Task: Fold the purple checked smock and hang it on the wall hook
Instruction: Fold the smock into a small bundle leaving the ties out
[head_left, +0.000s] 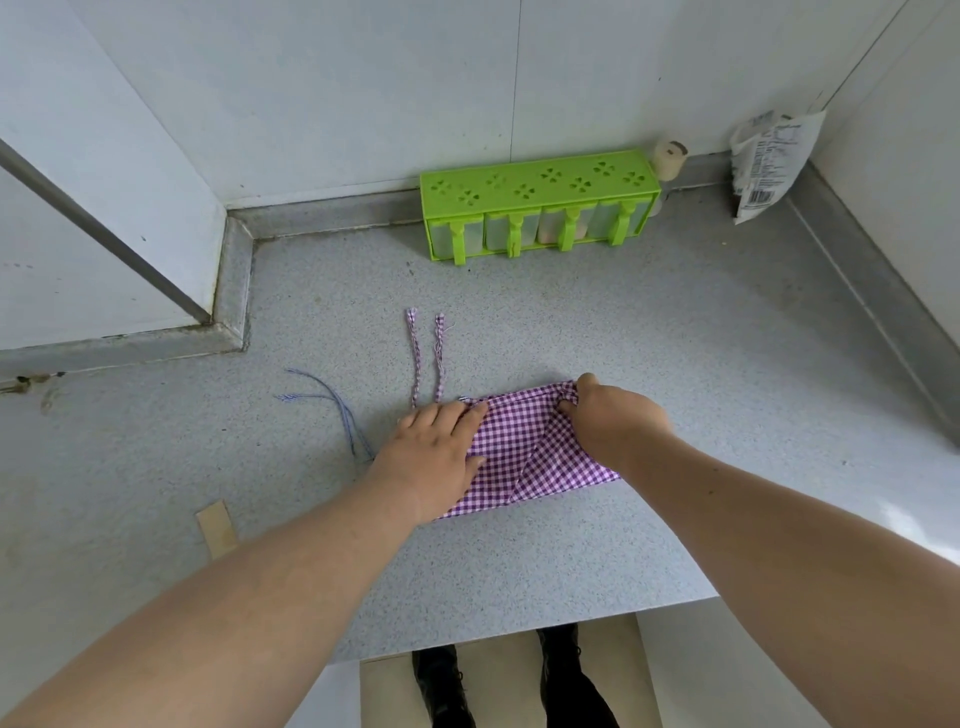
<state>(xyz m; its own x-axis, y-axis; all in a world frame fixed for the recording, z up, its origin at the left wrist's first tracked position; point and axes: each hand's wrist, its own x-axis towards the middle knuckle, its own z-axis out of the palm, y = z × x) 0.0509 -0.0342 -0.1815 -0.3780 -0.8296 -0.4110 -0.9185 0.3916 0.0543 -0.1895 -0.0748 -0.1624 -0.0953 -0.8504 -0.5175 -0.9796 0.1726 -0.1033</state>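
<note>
- The purple-and-white checked cotton smock (524, 452), folded into a compact packet, lies on the speckled grey tabletop (597, 322) near its front edge.
- The left hand (441, 452) presses flat on the packet's left part, fingers straight and together, nothing grasped.
- The right hand (615, 421) is at the packet's far right corner; its grip is clamped on a bunch of the cloth, fingers curled.
- Two checked tie strings (427, 358) run from the packet's far edge away from the person, side by side.
- Thin blue threads (332, 402) lie to the left of the left hand.
- A bright green plastic seasoning rack (535, 205) stands against the back wall, with a printed white plastic bag (769, 166) leaning in the right corner.
</note>
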